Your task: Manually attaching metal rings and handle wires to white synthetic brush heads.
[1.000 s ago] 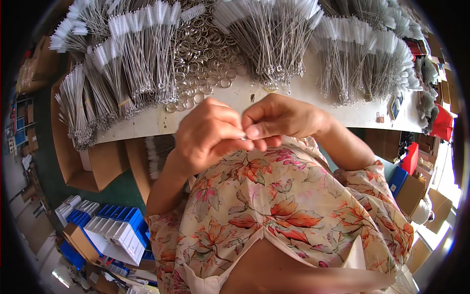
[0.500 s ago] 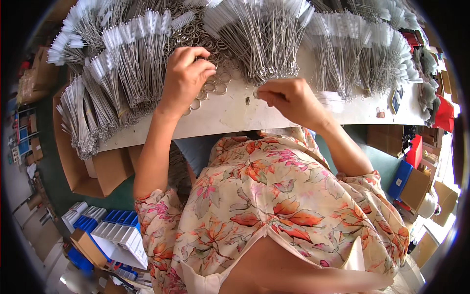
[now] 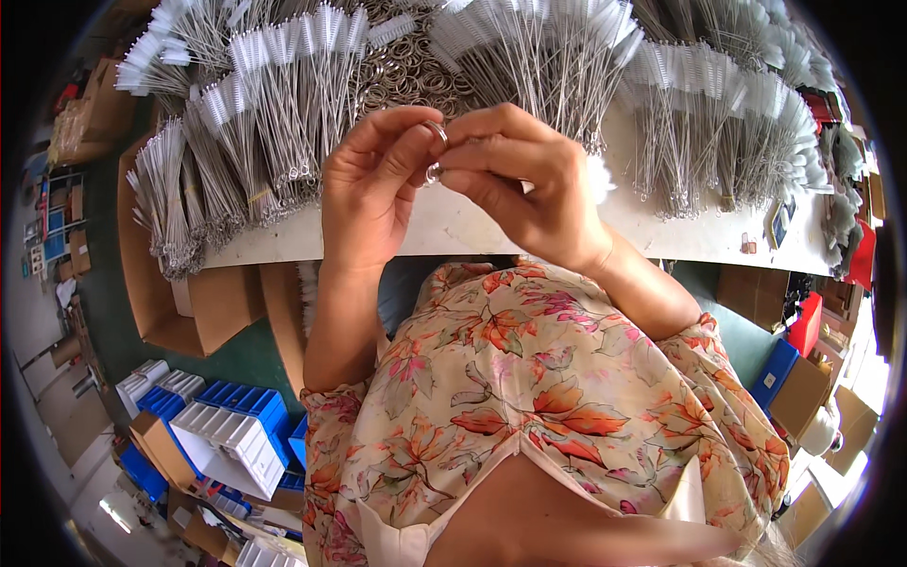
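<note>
Basically, left hand [image 3: 373, 184] has a metal ring [image 3: 439, 134] pinched between thumb and index finger, and right hand [image 3: 534, 180] has its fingertips at the ring's edge while gripping a small shiny metal loop [image 3: 433, 173] just below it, both raised over the front of the tabletop [image 3: 463, 227]. White bristles [image 3: 599, 178] poke out just past the right hand; can't tell if they join the loop. Farther back: loose ring pile [image 3: 416, 80] between brush bundles left [image 3: 293, 104] and brush bundles centre [image 3: 543, 71], more brushes [image 3: 685, 128] to the right.

Cream blouse [image 3: 515, 378], orange-and-pink floral print
</note>
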`<act>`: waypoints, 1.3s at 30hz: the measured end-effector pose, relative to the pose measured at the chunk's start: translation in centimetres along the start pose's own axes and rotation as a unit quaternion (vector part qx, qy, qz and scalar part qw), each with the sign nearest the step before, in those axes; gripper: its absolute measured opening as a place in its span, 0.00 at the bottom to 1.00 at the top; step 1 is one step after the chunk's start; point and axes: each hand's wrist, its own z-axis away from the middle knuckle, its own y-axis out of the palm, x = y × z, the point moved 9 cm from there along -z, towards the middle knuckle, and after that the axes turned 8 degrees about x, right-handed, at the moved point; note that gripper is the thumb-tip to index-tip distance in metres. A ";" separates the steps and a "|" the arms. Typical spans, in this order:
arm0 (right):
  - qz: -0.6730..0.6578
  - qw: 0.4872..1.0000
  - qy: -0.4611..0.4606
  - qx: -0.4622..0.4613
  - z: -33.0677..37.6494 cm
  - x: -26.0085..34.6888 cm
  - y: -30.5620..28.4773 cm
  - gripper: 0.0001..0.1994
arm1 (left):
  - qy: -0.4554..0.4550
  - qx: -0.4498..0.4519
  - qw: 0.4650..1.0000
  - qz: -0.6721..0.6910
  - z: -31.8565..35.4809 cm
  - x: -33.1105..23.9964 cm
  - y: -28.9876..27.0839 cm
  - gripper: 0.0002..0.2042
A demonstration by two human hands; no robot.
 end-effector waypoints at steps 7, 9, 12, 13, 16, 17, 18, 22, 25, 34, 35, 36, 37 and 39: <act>-0.132 0.986 0.096 0.038 0.6 -0.9 0.3 0.05 | 0.309 0.042 0.781 -0.541 2.1 -6.1 5.2 0.09; -0.191 0.969 0.141 0.069 1.0 -1.5 0.9 0.06 | 0.295 0.066 0.779 -0.549 2.5 -6.0 6.0 0.10; -0.002 0.999 -0.031 0.015 0.8 0.7 0.3 0.05 | 0.094 0.018 0.964 -0.248 1.0 -3.3 2.1 0.06; 0.086 0.989 -0.120 -0.018 1.2 2.2 0.1 0.05 | 0.036 0.034 0.989 -0.141 0.9 -2.2 1.7 0.06; 0.262 0.932 -0.248 -0.033 1.7 3.8 0.5 0.08 | 0.004 0.058 0.993 -0.102 1.0 -2.5 2.3 0.07; 0.328 0.899 -0.289 -0.029 2.2 4.5 1.2 0.08 | 0.003 0.055 0.993 -0.103 1.2 -2.8 2.1 0.07; 0.354 0.890 -0.286 -0.018 2.3 4.4 1.3 0.08 | -0.021 0.075 0.985 -0.152 1.2 -2.9 2.0 0.08; 0.312 0.914 -0.258 0.011 2.1 3.9 1.7 0.06 | 0.007 0.090 0.937 -0.338 1.9 -4.6 3.5 0.11; 0.058 0.995 -0.080 0.007 0.4 2.0 -0.3 0.05 | 0.115 0.043 0.896 -0.426 2.8 -6.1 4.5 0.13; -0.361 0.917 0.166 0.031 -0.2 -1.1 1.2 0.10 | 0.299 0.054 0.773 -0.557 4.2 -7.5 6.7 0.21; -0.343 0.925 0.163 0.022 -0.2 -1.2 1.0 0.10 | 0.298 0.054 0.773 -0.558 4.1 -7.7 6.5 0.21; -0.344 0.924 0.163 0.022 -0.2 -1.3 1.2 0.10 | 0.312 0.072 0.745 -0.585 4.2 -7.7 6.8 0.21; -0.335 0.929 0.159 0.021 -0.2 -1.3 1.2 0.10 | 0.324 0.090 0.716 -0.612 4.3 -7.5 7.2 0.22; -0.326 0.932 0.155 0.019 -0.3 -1.3 1.3 0.10 | 0.311 0.086 0.745 -0.584 4.2 -7.5 6.9 0.23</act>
